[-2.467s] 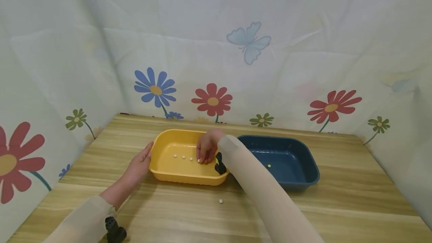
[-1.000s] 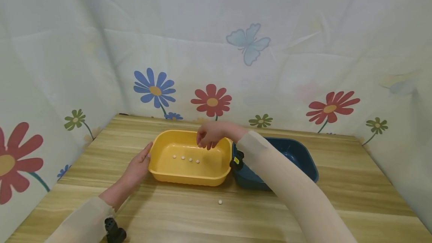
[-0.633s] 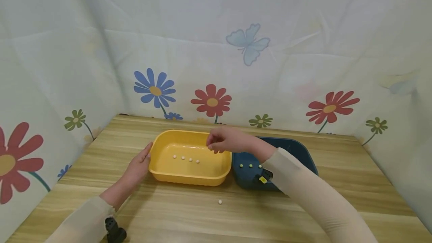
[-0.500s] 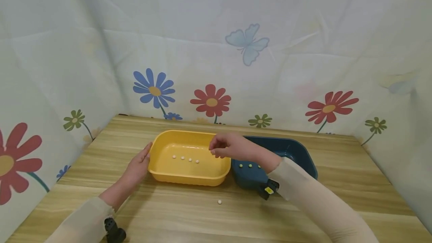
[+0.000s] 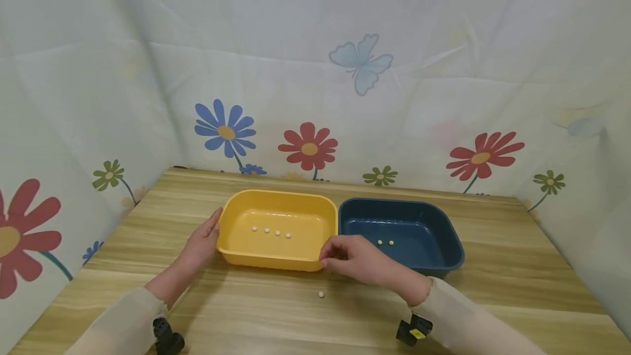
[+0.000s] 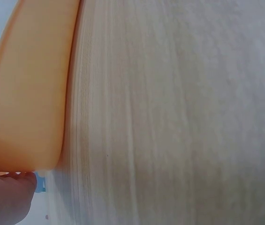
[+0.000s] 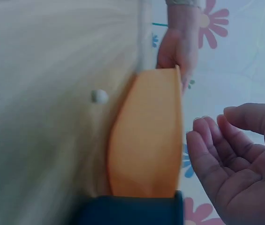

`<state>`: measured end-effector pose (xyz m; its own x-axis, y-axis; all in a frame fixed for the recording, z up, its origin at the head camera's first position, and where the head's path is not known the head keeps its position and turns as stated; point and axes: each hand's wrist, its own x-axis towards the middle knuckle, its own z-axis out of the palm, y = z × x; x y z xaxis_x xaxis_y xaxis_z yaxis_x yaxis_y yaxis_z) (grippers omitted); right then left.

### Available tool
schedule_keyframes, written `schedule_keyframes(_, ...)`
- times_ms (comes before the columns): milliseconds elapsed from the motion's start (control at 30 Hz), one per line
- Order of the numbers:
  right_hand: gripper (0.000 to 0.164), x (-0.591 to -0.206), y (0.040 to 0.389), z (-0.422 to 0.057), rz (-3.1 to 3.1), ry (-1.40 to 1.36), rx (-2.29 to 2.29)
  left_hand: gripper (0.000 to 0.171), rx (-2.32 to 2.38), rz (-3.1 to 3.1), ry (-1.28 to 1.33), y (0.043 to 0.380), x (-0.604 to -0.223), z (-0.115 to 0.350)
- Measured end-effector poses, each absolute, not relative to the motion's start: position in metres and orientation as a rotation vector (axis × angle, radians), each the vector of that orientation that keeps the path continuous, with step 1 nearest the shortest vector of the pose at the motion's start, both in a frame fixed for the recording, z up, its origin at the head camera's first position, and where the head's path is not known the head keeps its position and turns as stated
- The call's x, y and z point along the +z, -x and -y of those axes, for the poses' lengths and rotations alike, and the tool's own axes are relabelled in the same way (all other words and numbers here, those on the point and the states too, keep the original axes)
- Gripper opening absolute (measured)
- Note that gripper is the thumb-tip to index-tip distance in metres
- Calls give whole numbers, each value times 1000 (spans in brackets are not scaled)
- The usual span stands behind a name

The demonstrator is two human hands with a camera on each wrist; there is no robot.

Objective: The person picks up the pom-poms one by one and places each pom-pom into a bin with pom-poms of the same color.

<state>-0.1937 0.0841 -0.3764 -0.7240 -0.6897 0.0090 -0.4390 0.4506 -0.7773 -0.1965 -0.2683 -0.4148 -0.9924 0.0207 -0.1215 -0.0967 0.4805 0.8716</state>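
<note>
My left hand [image 5: 201, 241] lies against the left end of a yellow plastic tray [image 5: 278, 261], its fingers along the wall. Several small white balls [image 5: 267, 230] sit in a row on that tray's floor. My right hand [image 5: 357, 259] hovers over the tray's front right corner, fingers loosely bent and thumb apart from them. In the right wrist view, nothing shows between those fingers [image 7: 198, 145]. Near it on the table, in front of the yellow tray, lies one small white ball [image 5: 321, 294].
A dark blue tray [image 5: 451, 259] stands right beside the yellow one. Two small yellow-green balls [image 5: 385, 242] show inside it, and my right hand covers part of its front left. The wooden table [image 5: 517, 267] meets a flower-printed cloth [image 5: 424, 97] at the back and sides.
My right hand let go of the end ball in the white row, rose out of the yellow tray, then moved right and towards me. The left hand has stayed put.
</note>
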Motion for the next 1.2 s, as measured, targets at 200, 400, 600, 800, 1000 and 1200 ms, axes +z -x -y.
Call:
schedule_keyframes(200,6,-392,186,-88,-2402,1006,-981,56,1533,-2602,66,197,-415,268)
schedule_keyframes(400,10,-404,180,-83,-2429,1022,-862,56,1538,-2593,77,195,-413,267)
schedule_keyframes(600,13,-414,181,-79,-2444,996,-852,56,1549,-2589,72,194,-413,266)
schedule_keyframes(800,12,-418,182,-75,-2481,1008,-828,56,1549,-2587,77,196,-413,267)
schedule_keyframes(1000,11,-422,183,-72,-2496,1002,-790,56,1549,-2584,90,197,-413,267)
schedule_keyframes(1200,7,-423,182,-69,-2523,1047,-715,55,1544,-2590,112,197,-412,266)
